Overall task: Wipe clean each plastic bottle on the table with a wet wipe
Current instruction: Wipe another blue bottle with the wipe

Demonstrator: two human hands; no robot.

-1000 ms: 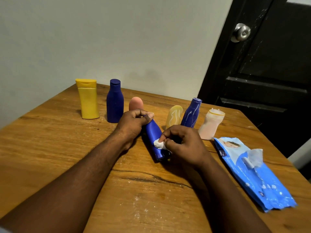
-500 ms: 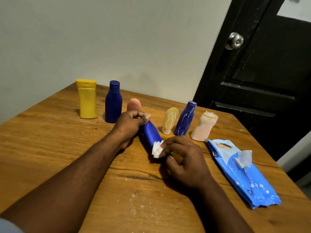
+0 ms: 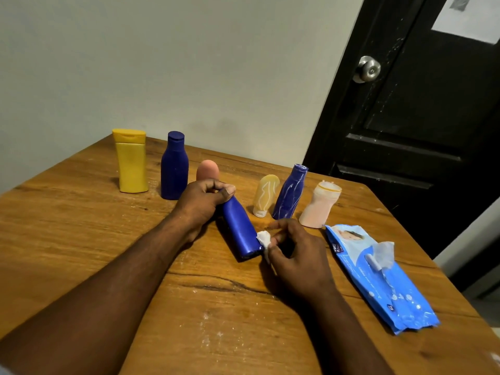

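Observation:
A blue plastic bottle [image 3: 240, 230] lies tilted on the wooden table [image 3: 81, 226], its neck gripped in my left hand [image 3: 201, 198]. My right hand [image 3: 293, 253] pinches a small crumpled white wet wipe [image 3: 263, 239] against the bottle's base end. Behind stand a yellow bottle [image 3: 131, 161], a dark blue bottle [image 3: 174, 166], a pink bottle [image 3: 207, 170] partly hidden by my left hand, a cream bottle [image 3: 266, 194] standing on its cap, a streaked blue bottle [image 3: 290, 192] and a pale pink bottle [image 3: 320, 204].
A blue wet-wipe pack [image 3: 378, 277] lies at the right with a wipe poking out. The table's right edge runs close to a black door [image 3: 422, 131] with a metal knob [image 3: 368, 69]. A wall stands behind the bottles.
My right hand has slid the wipe down along the blue bottle to its base end, uncovering more of the body. My left hand keeps its grip on the neck.

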